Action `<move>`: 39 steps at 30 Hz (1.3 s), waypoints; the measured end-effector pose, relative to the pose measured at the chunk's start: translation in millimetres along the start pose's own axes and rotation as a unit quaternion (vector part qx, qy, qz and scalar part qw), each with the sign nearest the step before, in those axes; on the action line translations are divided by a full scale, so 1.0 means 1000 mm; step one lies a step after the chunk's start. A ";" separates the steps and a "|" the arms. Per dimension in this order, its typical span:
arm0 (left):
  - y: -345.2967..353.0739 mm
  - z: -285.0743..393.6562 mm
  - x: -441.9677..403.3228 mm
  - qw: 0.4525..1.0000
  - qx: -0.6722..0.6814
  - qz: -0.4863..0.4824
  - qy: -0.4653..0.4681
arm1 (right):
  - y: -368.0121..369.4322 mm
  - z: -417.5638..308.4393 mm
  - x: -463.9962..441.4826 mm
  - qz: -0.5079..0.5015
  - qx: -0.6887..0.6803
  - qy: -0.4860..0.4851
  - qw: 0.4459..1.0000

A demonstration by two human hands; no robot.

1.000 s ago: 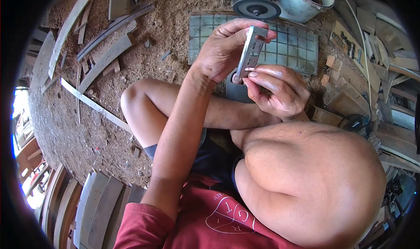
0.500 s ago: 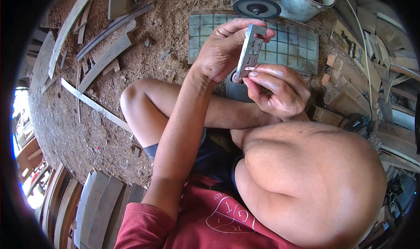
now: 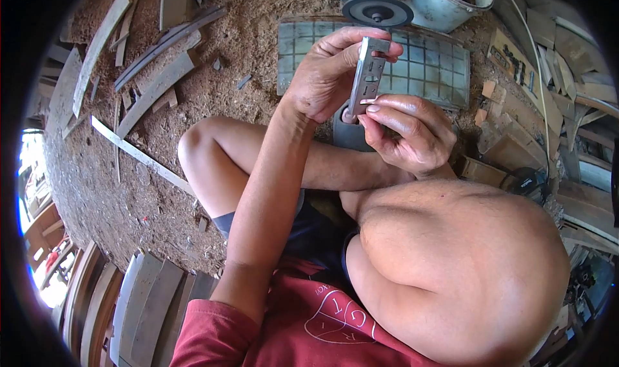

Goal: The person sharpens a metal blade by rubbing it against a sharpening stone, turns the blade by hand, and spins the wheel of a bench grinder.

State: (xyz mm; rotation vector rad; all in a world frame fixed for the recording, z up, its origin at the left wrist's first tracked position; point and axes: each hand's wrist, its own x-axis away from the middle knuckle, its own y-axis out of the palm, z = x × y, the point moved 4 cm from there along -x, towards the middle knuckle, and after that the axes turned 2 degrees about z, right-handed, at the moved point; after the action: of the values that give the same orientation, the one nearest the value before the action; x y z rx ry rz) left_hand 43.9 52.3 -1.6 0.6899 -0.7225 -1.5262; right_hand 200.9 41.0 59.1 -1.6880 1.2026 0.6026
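A narrow metal plate (image 3: 369, 77) with several slots and holes is held up near the top middle, long side nearly upright. My left hand (image 3: 332, 70) grips it from the left, thumb on its near side and fingers behind its upper end. Close to the plate's lower right, my right hand (image 3: 412, 131) pinches a small thin light piece (image 3: 368, 101) against the plate's face; what that piece is I cannot make out. Behind the upper end of the plate sits a round grinding disc (image 3: 378, 11) on a machine.
A tiled slab (image 3: 438, 73) lies beneath the disc, with a whitish bucket (image 3: 451, 9) at its upper right. Curved wood strips (image 3: 158, 93) lie on the sawdust-covered floor at left. More wood pieces are stacked at lower left and far right. A pale cable (image 3: 538, 77) runs down the right.
The metal plate has tilted slightly and shifted a little to the left in my left hand. My right hand stays almost where it was.
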 end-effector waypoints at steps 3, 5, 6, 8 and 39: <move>-0.001 -0.001 0.001 1.000 0.002 0.008 -0.003 | 0.001 0.001 0.001 0.005 -0.005 0.003 1.000; -0.001 -0.002 0.000 1.000 -0.002 0.014 -0.003 | 0.001 0.002 0.002 0.011 -0.009 0.005 1.000; -0.002 -0.002 0.000 1.000 -0.006 0.019 -0.004 | 0.001 0.002 0.002 0.012 -0.009 0.004 1.000; -0.003 -0.003 0.000 1.000 0.001 0.010 -0.004 | 0.001 0.002 0.002 0.013 -0.008 0.004 1.000; 0.005 -0.033 -0.022 0.988 -0.133 0.077 -0.015 | -0.078 0.151 -0.058 0.124 0.152 0.295 0.935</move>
State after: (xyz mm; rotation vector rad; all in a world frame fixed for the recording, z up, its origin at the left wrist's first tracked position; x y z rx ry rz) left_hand 74.4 72.0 -17.5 0.4021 -0.5669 -1.4587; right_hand 268.0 206.7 72.3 -1.5001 1.8511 0.0272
